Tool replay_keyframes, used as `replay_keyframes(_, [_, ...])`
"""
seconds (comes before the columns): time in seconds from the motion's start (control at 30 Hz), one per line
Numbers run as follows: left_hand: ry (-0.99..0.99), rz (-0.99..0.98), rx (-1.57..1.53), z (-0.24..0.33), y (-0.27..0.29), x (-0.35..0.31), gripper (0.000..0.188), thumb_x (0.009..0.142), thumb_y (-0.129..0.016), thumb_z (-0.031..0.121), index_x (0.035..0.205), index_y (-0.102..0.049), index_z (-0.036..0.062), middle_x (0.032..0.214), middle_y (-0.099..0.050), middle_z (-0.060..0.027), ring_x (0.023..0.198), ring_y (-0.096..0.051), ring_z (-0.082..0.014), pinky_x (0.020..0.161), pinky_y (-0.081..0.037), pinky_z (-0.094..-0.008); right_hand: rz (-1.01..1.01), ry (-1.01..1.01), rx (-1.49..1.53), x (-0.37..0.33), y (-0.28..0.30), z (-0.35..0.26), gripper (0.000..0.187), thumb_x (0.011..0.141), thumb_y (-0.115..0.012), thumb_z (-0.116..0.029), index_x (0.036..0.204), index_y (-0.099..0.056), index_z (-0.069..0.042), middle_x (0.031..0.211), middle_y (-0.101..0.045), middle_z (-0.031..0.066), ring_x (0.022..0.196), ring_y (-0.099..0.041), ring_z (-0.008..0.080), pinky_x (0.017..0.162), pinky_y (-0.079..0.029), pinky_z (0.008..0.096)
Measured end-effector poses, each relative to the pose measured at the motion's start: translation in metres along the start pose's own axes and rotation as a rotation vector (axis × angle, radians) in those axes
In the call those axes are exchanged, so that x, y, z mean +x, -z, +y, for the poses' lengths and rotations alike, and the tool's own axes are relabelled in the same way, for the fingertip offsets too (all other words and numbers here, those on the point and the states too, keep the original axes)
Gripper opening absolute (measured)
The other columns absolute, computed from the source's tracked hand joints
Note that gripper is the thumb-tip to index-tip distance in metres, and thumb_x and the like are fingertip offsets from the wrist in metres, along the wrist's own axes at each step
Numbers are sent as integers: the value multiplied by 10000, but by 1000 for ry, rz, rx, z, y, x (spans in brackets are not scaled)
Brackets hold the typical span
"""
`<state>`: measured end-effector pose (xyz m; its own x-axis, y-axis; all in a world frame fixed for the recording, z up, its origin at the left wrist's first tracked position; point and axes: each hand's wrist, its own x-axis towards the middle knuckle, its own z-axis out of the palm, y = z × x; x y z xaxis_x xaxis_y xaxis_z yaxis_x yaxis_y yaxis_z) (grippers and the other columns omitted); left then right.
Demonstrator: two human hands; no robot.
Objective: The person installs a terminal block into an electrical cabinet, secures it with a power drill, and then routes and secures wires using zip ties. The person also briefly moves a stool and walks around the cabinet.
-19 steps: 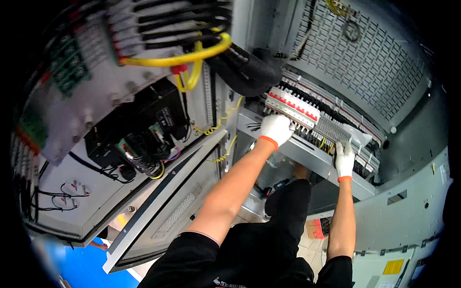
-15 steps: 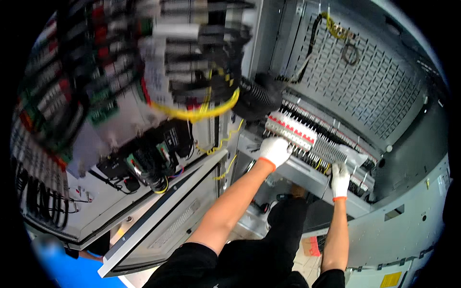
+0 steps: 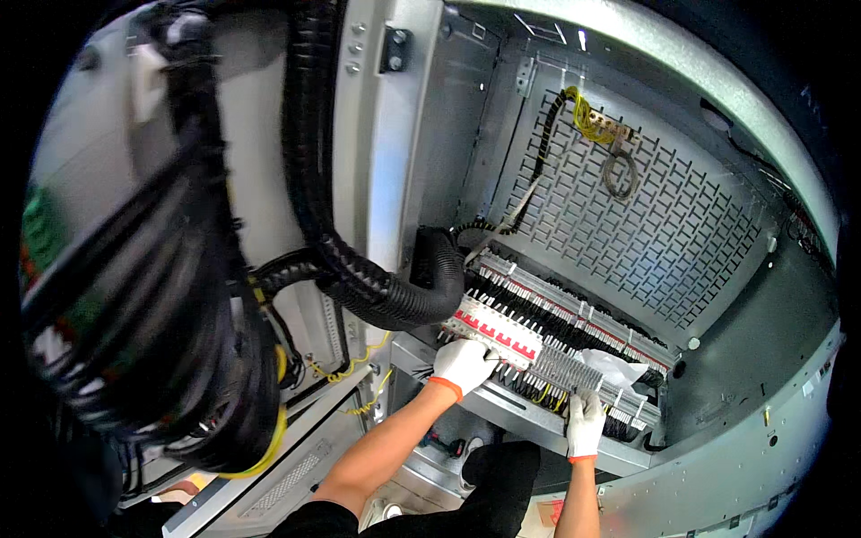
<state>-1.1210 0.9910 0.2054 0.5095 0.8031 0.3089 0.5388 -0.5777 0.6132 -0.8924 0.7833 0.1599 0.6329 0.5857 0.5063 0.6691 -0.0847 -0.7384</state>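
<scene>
Just beyond the left hand point(image 3: 465, 364), leftward of the right hand point(image 3: 586, 425) — red-switched breaker row point(image 3: 496, 333) — both hands' grip unclear.

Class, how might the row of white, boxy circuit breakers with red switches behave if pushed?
The row of white, boxy circuit breakers would probably feel stiff, given the straight-edged housings. It looks unlikely to roll, being flat-sided. The small red switches might flip if nudged, being exposed along its face.

L hand point(image 3: 464, 364) grip unclear — blk cables point(image 3: 184, 327) blurred.
</scene>
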Motion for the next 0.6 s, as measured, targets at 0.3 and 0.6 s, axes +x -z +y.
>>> replay_keyframes(0.3, [-154,231,143,4,-25,-12,461,987,-529,398,713,-708,73,736,-685,-172,623,-675,-355,596,-551,-458,89,32,-161,-3,9,-54,236,961,-648,-194,1065,-696,13,935,-734,236,812,-733,355,764,-556,398])
replay_keyframes(0.6, [-94,192,253,18,-25,-6,500,980,-506,454,789,-755,64,775,-693,-231,735,-688,-429,708,-556,-498,111,-81,8,1,4,-31,212,950,-650,-208,941,-672,3,929,-723,228,858,-709,407,756,-565,443])
